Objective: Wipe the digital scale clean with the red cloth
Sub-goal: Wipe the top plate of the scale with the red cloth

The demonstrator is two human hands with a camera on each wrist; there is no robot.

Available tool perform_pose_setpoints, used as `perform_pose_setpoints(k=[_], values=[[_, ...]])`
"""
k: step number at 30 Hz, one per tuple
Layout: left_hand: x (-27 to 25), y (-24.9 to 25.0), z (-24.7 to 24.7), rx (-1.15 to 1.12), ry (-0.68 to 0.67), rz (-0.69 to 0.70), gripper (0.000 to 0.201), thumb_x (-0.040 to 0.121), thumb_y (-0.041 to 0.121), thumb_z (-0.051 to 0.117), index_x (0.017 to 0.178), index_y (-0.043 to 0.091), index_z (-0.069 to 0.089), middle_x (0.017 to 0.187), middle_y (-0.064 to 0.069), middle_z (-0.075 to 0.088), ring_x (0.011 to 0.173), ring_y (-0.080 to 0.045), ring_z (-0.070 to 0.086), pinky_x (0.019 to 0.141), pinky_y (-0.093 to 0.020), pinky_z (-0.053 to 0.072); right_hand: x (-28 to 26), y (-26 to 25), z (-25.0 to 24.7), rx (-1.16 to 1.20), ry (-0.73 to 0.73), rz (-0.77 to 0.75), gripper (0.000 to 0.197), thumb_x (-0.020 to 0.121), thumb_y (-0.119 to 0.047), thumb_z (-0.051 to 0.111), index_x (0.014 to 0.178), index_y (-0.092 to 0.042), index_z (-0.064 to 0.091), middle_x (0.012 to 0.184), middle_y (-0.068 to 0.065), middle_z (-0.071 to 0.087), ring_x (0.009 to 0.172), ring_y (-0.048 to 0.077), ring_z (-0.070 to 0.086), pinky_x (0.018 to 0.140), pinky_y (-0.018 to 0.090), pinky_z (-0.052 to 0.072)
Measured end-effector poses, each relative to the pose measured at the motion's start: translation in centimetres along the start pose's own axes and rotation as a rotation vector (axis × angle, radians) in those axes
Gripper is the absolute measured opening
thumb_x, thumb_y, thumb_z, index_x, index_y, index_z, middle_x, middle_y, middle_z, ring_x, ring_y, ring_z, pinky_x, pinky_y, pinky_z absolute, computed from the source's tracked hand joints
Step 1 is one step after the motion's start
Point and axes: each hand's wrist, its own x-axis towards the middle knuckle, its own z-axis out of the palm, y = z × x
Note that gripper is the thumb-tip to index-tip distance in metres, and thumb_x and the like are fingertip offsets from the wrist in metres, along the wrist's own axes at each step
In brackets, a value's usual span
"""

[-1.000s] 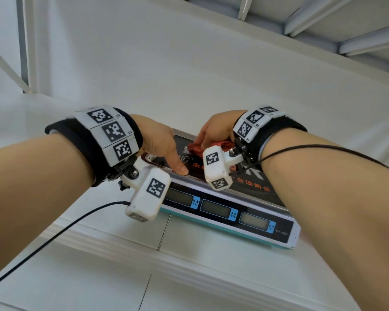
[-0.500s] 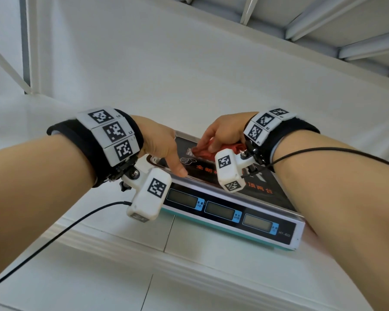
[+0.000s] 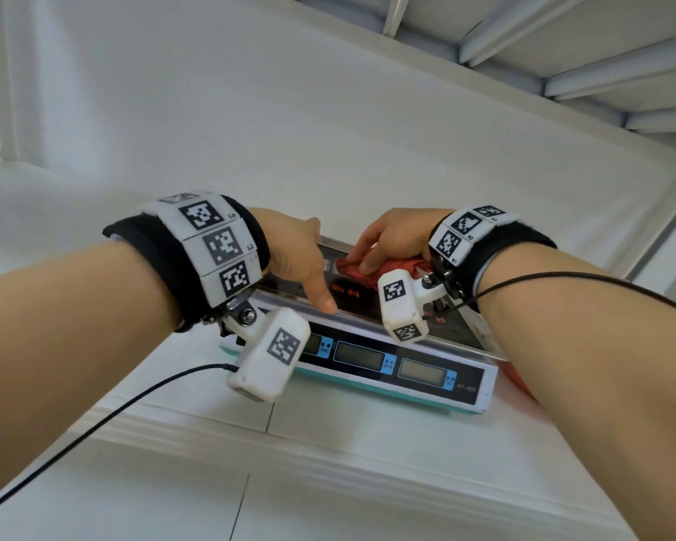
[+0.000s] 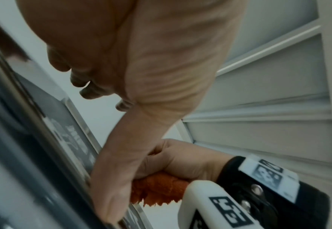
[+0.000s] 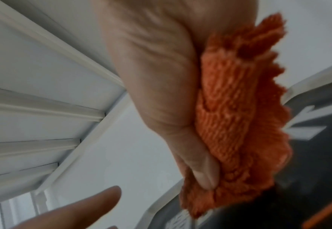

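Sitting on white table (image 3: 367,482): digital scale (image 3: 426,374), front panel with three displays facing the camera, dark platter on top with orange print.

Resting on the scale's left side: left hand (image 3: 295,255), thumb stretched down to the platter's front edge, tip touching it. Remaining fingers curled loosely past the far rim in the left wrist view, nothing gripped.

Gripping red cloth (image 3: 361,269): right hand (image 3: 393,238), fingers and thumb clamped round the bunched fabric, pressing it onto the platter's top, left of centre, toward the far edge. Thumb pinned against the cloth's fuzzy fold in the right wrist view, frayed edge hanging over the dark surface. Cloth just beside the left thumb; touching or not, can't tell.

Strapped on both wrists: black bands with white marker tiles, white camera pods (image 3: 268,355) hanging underneath, black cables trailing back.
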Motion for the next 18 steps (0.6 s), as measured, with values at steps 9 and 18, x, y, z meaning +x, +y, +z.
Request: perform_pose_setpoints(k=[9, 18], values=[[-0.4, 3.2, 1.4, 0.080, 0.025, 0.098, 0.067, 0.073, 0.028, 0.080, 0.133, 0.014, 0.054, 0.133, -0.002, 0.057, 0.120, -0.023, 0.051, 0.105, -0.038, 0.039, -0.2, 3.4, -0.4, -0.128, 0.047, 0.114, 0.026, 0.088, -0.012, 0.070, 0.113, -0.018, 0.073, 0.089, -0.004, 0.074, 0.064, 0.009, 0.064, 0.061, 0.021, 0.053], [0.2, 4.9, 2.4, 0.138, 0.022, 0.098, 0.047, 0.073, 0.029, 0.080, 0.115, 0.016, 0.062, 0.104, 0.005, 0.060, 0.108, -0.020, 0.053, 0.100, -0.035, 0.041, -1.3, 2.6, -0.5, 0.056, -0.107, -0.044, 0.017, 0.084, -0.013, 0.074, 0.094, -0.027, 0.076, 0.095, 0.003, 0.075, 0.077, 0.020, 0.064, 0.062, 0.026, 0.052]])
